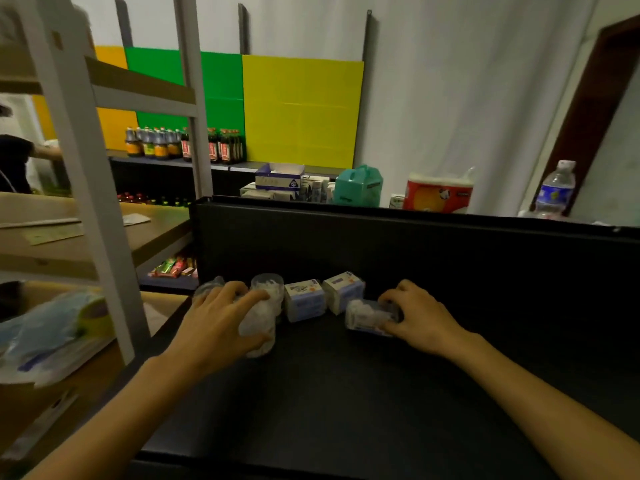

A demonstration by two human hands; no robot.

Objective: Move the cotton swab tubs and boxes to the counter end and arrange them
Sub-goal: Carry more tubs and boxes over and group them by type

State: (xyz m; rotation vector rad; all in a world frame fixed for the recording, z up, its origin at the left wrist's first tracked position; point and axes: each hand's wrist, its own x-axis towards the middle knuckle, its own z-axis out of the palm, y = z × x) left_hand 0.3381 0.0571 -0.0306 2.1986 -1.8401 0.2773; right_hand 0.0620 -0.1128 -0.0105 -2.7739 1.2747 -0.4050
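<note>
Left hand is wrapped around a clear round plastic tub of cotton swabs, with two more clear tubs right behind it. Right hand grips a small clear swab box lying on its side. Two little white-and-blue cardboard boxes sit between them on the black worktop, against its back wall.

No legible text, seemingly, on the blurred boxes or bottles.
</note>
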